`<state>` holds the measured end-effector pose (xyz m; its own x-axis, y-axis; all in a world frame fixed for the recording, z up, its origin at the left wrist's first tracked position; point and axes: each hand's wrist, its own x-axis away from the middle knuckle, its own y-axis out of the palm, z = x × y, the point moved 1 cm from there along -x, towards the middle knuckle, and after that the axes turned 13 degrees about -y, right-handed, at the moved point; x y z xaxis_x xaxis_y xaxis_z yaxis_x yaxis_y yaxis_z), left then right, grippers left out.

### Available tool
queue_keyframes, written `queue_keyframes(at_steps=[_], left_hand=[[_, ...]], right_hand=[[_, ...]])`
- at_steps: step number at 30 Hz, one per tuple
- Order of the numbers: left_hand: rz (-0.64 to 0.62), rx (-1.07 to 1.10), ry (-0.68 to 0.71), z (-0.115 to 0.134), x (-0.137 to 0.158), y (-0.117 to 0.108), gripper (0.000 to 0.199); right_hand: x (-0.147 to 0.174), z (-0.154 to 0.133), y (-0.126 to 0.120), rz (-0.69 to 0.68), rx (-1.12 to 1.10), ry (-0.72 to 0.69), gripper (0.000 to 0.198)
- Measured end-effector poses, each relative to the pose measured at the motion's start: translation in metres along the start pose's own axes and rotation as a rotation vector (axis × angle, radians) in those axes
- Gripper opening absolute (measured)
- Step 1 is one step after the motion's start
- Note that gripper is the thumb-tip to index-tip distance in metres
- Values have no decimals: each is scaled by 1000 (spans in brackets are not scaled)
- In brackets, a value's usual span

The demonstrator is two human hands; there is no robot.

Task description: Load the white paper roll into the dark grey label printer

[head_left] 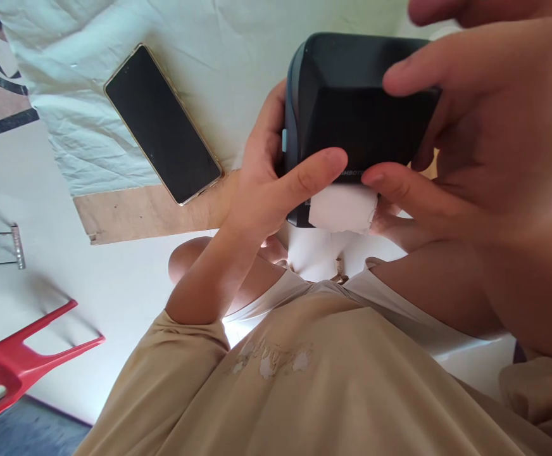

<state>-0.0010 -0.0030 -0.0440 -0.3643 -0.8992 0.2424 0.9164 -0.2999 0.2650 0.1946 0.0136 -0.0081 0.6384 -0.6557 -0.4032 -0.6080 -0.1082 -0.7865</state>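
Filling the top of the view is the desk (133, 212), its wooden edge showing beneath a pale green cloth (238, 57); down at the left stands a red chair (17, 358), cut off by the frame. And here's the centrepiece, a black device (356, 120), held up near the desk's front edge! The left hand (269, 171) clasps one end, fingers wrapped around the side and thumb across the face, probably to steady it. The right hand (489, 120) has its fingers spread over the other end, fingertip on the face, thumb at the lower edge; whether they grip or merely rest, I can't tell, and one blurred finger runs out of frame. The phone (164, 123) lies slantwise, screen dark, apart from the device, perhaps set there to leave the hands free. Below the thumbs hangs a white slip (342, 209), its source hidden; the lettering (352, 172) above it is partly covered, too faint to read.
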Motion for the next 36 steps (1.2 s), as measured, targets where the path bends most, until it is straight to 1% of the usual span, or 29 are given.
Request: queue_keyframes(at_steps=[1,2,3,4,7,9,10,13,15,16,19,20,22,25,26,29,32,34,36], left_hand=[[-13,-3,0,0,0,0,63],[-4,10,2,0,0,1,62],[14,37,3,1,0,3,58],[23,67,-10,3,1,4,53],[18,124,-94,11,5,11,36],[-20,109,-132,15,7,13,35],[-24,103,-127,16,7,12,37],[3,72,-71,14,5,8,44],[10,30,-44,13,5,6,48],[-3,19,-49,13,5,6,48],[-35,50,-32,15,7,9,52],[-39,67,-35,16,7,12,54],[-18,118,-43,16,6,16,54],[81,202,-15,14,1,19,47],[94,205,-9,14,-1,19,46],[83,189,-73,14,-5,19,37],[128,243,-121,14,-4,17,36],[140,278,-119,11,-2,15,39],[135,309,-79,7,-2,11,38]], right_hand=[[1,-1,1,-16,82,-62,62],[2,-3,2,-30,142,-94,62],[3,-4,3,-40,163,-88,63],[5,-6,5,-49,141,-46,68],[9,-14,10,-80,-23,98,94],[12,-18,12,-96,-82,135,99],[13,-19,13,-95,-93,141,99],[13,-20,14,-59,-52,134,96],[12,-18,13,-23,22,97,90],[11,-17,11,-6,71,57,83],[9,-14,7,31,204,-77,50],[9,-12,6,36,227,-102,44],[10,-9,5,40,236,-111,42],[11,-5,8,31,234,-89,44],[11,-4,10,27,237,-79,45],[10,-3,15,7,234,-34,44],[8,-2,16,-21,226,4,42],[7,-2,16,-26,215,-6,42],[6,-2,16,-20,195,-30,44]])
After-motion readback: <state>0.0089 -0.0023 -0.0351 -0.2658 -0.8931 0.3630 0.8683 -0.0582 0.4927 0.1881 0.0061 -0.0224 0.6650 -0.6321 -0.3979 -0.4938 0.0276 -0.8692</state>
